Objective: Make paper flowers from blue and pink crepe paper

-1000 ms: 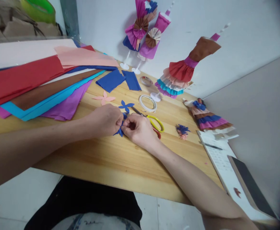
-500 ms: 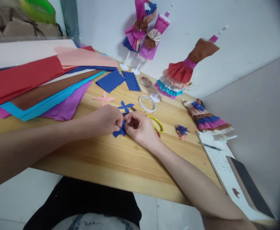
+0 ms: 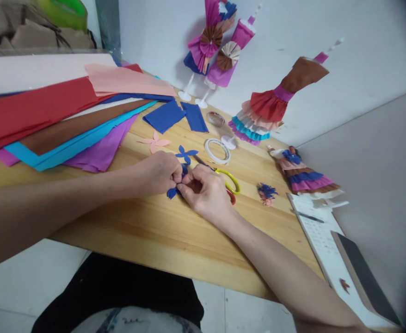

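Between my hands, over the wooden table, is a fringed piece of blue paper, mostly covered by my fingers. My left hand is closed on it from the left. My right hand pinches at it from the right, its fingertips touching those of my left hand. Just beyond them lies a blue four-petal paper shape, with a pink petal shape to its left. Scissors with yellow and red handles lie partly behind my right hand.
Coloured paper sheets cover the back left. Blue rectangles and tape rolls lie beyond my hands. Dressed paper figures stand along the wall. To the right are a small blue-pink bunch and a white board.
My right fingertips have moved in closer to my left ones, covering more of the blue paper. The whole view has shifted slightly, with table items appearing a little further right.
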`<state>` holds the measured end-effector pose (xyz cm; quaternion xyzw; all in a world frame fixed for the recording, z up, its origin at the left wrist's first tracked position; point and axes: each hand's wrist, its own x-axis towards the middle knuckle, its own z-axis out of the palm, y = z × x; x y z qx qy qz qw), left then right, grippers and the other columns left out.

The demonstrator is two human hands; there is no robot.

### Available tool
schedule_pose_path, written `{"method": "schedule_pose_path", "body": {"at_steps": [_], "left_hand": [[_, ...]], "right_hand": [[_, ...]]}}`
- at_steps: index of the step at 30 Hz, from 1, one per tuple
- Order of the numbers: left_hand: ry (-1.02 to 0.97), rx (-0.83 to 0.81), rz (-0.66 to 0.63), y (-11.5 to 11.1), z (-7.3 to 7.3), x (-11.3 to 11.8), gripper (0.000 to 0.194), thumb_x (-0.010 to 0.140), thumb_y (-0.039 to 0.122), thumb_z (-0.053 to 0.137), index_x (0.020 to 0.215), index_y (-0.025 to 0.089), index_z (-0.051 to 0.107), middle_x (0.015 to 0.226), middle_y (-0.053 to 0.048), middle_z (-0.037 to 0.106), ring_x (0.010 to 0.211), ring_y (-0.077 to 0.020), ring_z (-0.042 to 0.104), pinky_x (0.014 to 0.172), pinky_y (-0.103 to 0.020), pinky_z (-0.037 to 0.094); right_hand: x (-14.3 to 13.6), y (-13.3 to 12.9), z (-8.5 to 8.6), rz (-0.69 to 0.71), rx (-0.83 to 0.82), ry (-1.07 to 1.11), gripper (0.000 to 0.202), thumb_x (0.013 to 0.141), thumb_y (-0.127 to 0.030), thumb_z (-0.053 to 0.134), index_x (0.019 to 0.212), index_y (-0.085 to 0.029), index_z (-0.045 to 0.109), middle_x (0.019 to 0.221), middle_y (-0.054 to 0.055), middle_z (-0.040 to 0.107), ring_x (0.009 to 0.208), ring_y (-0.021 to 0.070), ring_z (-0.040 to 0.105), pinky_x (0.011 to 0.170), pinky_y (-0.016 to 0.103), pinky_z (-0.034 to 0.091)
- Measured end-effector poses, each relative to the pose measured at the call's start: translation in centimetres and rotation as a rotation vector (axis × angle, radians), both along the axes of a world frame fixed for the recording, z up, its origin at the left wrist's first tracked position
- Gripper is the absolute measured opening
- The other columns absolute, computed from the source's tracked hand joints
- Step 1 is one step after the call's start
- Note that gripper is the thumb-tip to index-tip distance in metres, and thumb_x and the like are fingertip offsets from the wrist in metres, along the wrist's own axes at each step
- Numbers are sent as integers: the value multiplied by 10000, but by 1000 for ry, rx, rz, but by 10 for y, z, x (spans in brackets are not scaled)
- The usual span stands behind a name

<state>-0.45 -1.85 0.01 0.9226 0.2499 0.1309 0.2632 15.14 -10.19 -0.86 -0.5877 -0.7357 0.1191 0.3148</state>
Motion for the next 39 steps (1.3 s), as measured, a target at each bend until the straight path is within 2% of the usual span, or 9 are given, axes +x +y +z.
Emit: {"method": "schedule_pose_path", "body": {"at_steps": [9, 16, 23, 32, 39], "left_hand": [[-36, 27, -32, 2, -3, -1, 158, 645, 51, 563, 529, 133, 632, 591, -20, 663, 566, -118, 552, 587, -229, 378], [-37, -23, 21, -1, -4, 1, 151, 676, 62, 572, 583, 135, 665, 650, -31, 689, 618, -131, 595, 641, -241, 425], [-56, 3, -8, -1, -10, 2, 164, 654, 25, 559, 560, 132, 640, 610, -17, 639, 577, -115, 532, 576, -234, 358], [-79, -12, -5, -4, -2, -1, 208, 635, -26, 513, 500, 122, 567, 557, 10, 567, 558, -84, 440, 593, -226, 311], [-81, 6, 13, 2, -7, -1, 175, 622, -12, 543, 601, 120, 656, 639, -12, 633, 586, -97, 495, 600, -221, 346]], "right_hand": [[3, 5, -3, 13, -53, 91, 152, 652, -82, 547, 565, -203, 515, 606, 0, 550, 581, 128, 514, 553, 257, 407], [1, 2, -1, 18, 5, 28, 130, 731, -177, 629, 618, -198, 568, 635, 10, 568, 613, 142, 527, 587, 277, 425], [-1, 3, -6, -6, 24, 16, 140, 702, -118, 576, 588, -194, 547, 609, 5, 574, 573, 127, 525, 573, 262, 426], [4, 7, -4, -5, -131, 190, 113, 625, -130, 539, 530, -191, 529, 574, -4, 551, 535, 112, 488, 510, 245, 383], [15, 9, -4, 75, -207, 275, 72, 678, -187, 580, 611, -174, 601, 633, -3, 563, 548, 106, 497, 504, 240, 389]]}}
